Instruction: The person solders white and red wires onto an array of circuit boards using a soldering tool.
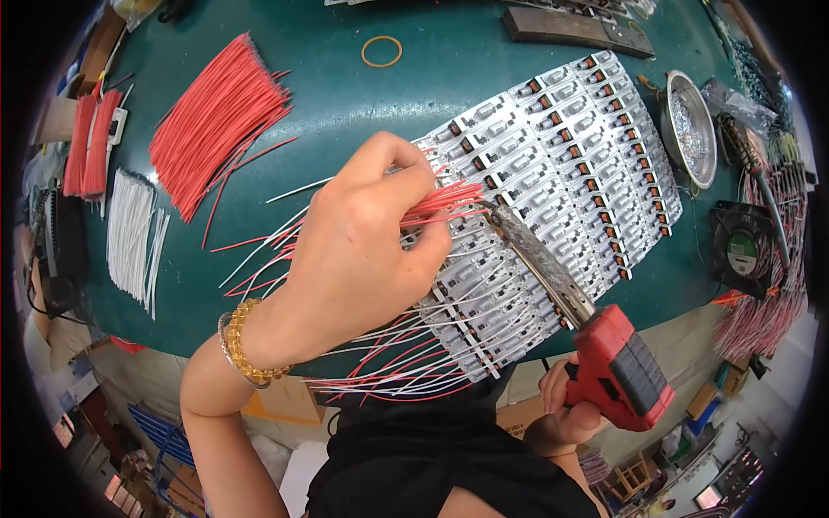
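Note:
My left hand [358,237] is closed around a bunch of red wires [445,202], whose ends stick out past the fingertips. It hovers over the left part of a silver-white panel of circuit boards [553,138] with rows of small components. In my right hand [566,416] is a soldering gun [620,367] with a red and black body. Its dark, crusted barrel slants up left, and the tip is at the wire ends; whether they touch I cannot tell. Red and white wires [406,350] trail from the panel's lower left edge. Part of the panel is hidden beneath my left hand.
On the green table [328,78], a pile of red wires [220,121] and a smaller pile of white wires [131,242] lie left. A rubber band [382,52] and a dark bar [577,32] are at the back. A metal bowl [691,129] and a fan [743,250] stand right.

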`<state>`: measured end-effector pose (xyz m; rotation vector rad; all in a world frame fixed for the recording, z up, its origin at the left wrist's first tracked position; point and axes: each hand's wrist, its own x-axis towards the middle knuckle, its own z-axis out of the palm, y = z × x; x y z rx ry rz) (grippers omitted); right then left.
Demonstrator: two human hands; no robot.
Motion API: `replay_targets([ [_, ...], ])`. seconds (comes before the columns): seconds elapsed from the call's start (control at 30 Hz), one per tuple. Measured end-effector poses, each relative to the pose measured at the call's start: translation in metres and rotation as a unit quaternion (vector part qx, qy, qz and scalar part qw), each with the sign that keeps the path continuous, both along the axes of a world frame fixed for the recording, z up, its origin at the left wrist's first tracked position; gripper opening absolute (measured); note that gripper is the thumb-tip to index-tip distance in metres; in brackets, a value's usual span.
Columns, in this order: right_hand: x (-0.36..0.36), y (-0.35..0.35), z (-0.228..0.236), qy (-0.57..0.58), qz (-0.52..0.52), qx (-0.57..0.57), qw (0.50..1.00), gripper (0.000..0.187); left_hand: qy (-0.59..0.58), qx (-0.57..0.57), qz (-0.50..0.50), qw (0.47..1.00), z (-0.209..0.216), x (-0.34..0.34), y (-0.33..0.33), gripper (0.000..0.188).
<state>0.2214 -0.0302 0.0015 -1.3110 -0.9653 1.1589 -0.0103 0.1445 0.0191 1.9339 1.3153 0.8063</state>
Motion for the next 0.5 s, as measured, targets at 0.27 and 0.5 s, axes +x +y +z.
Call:
replay_targets([
  [0.27,0.032,-0.025,-0.001,-0.137,0.08,-0.136,0.978,0.02,-0.013,0.028,0.0,1.0,-0.004,-0.002,0.001,0.009],
  [0.5,0.019,-0.023,-0.016,-0.211,-0.008,-0.031,0.977,0.058,-0.01,0.003,-0.003,1.0,-0.002,-0.001,0.0,0.011],
])
